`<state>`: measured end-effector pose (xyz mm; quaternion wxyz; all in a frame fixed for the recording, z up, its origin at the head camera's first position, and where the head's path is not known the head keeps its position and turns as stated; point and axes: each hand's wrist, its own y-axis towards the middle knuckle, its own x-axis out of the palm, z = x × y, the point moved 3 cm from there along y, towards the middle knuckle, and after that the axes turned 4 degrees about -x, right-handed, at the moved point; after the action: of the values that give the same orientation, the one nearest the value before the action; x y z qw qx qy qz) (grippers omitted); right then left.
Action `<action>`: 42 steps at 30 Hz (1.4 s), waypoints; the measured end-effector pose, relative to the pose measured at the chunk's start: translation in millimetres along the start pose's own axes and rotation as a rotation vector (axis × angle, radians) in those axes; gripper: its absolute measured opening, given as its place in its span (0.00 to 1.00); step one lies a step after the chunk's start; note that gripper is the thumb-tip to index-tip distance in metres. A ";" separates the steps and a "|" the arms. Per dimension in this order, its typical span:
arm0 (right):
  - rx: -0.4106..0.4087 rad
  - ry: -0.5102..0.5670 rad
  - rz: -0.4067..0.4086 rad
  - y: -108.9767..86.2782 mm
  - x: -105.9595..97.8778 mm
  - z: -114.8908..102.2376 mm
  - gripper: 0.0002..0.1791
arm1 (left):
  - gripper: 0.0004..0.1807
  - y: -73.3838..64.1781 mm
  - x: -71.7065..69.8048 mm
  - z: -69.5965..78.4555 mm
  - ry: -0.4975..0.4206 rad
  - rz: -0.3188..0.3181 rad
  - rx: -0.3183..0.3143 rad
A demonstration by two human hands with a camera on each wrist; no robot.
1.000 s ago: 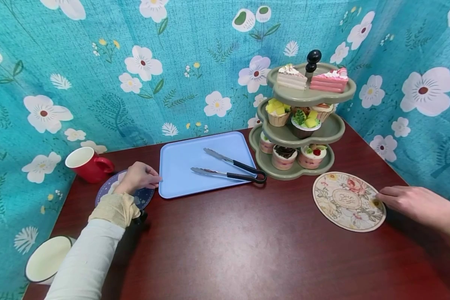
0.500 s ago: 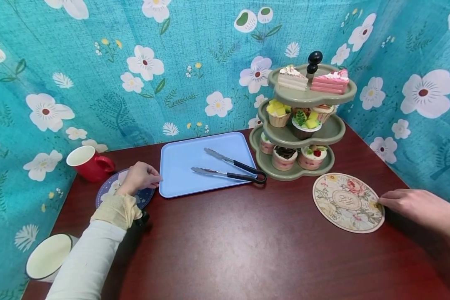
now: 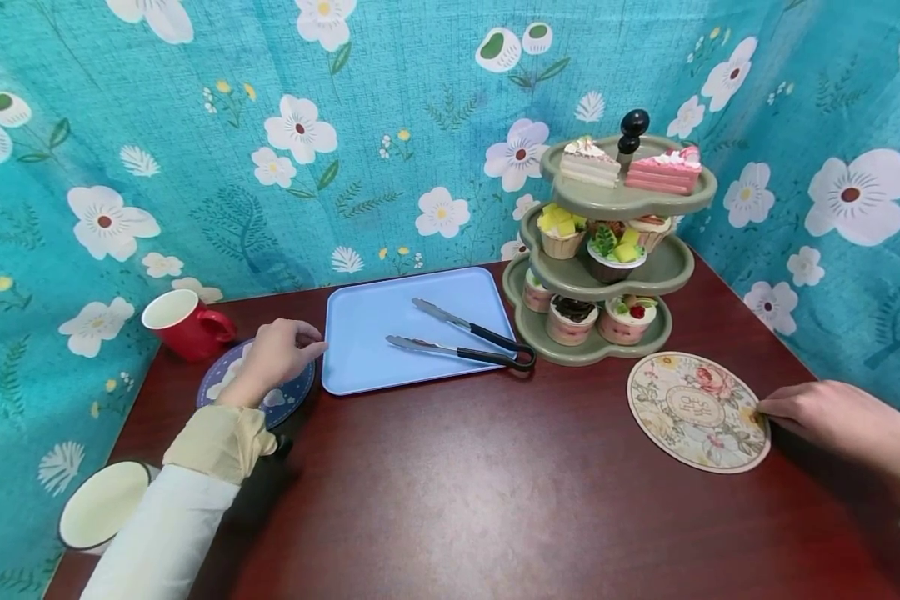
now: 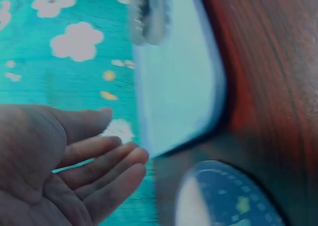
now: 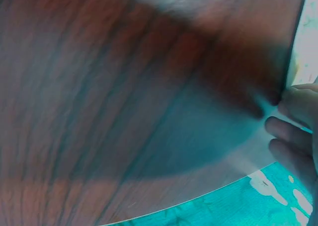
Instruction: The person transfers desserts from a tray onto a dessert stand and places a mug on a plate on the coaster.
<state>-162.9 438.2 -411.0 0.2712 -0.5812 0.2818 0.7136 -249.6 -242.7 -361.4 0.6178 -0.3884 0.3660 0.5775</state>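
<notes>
Turquoise cloth (image 3: pixel 390 100) printed with white flowers hangs behind a dark reddish-brown desk (image 3: pixel 510 475). At the right of the frame, the right hand (image 3: pixel 832 417) pinches the edge of an oval floral placemat (image 3: pixel 693 408) between thumb and fingers. At centre left, the left hand (image 3: pixel 273 357) holds nothing; in its wrist view the fingers are extended and relaxed, the thumb apart from them. It is above a purple placemat (image 3: pixel 292 403), near the left edge of a light blue tray (image 3: pixel 356 321). Black-handled tongs (image 3: pixel 487 357) lie spread on that tray, their bend past its edge. A red mug (image 3: pixel 180 329) stands at the left, a black-rimmed white cup (image 3: pixel 105 506) at lower left. At upper right, a three-tier green stand (image 3: pixel 630 200) carries cake slices (image 3: pixel 663 175) and cupcakes (image 3: pixel 562 233).
</notes>
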 end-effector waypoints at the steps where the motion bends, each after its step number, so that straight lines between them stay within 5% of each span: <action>1: 0.004 0.003 0.000 1.0 -0.3 0.3 0.12 | 0.18 -4.9 -5.8 2.4 -0.010 0.025 0.035; 7: 0.009 0.010 0.017 5.7 -1.8 1.7 0.12 | 0.20 -48.0 -50.1 7.6 -0.079 0.215 0.183; 10: 0.022 0.010 0.013 6.5 -1.7 1.5 0.12 | 0.19 -77.7 -72.8 -3.1 -0.081 0.340 0.197; 13: 0.047 0.025 -0.006 6.4 -0.8 1.2 0.11 | 0.20 -108.5 -89.8 -27.2 -0.066 0.443 0.134; 18: 0.101 0.055 -0.003 7.9 2.5 1.0 0.10 | 0.24 -152.0 -94.0 -87.0 0.000 0.512 -0.108; 23: 0.191 0.084 0.025 10.8 4.6 2.6 0.11 | 0.32 -182.3 -76.7 -130.2 -0.051 0.399 -0.250; 29: 0.322 0.154 -0.055 14.3 4.5 3.5 0.08 | 0.42 -200.9 -54.2 -171.7 -0.258 0.296 -0.140; 33: 0.389 0.185 -0.102 16.4 3.0 3.8 0.06 | 0.48 -203.1 -40.8 -187.1 -0.309 0.207 -0.074; 38: 0.434 0.197 -0.126 18.0 0.7 3.4 0.06 | 0.51 -195.4 -32.1 -200.2 -0.237 0.005 -0.179; 42: 0.457 0.226 -0.130 19.7 0.1 2.1 0.07 | 0.51 -196.0 -28.9 -209.5 -0.252 -0.044 -0.177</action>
<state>-178.3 426.1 -409.1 0.4076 -0.5978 0.4262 0.5430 -56.6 -450.4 -414.3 0.6348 -0.3737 0.2248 0.6379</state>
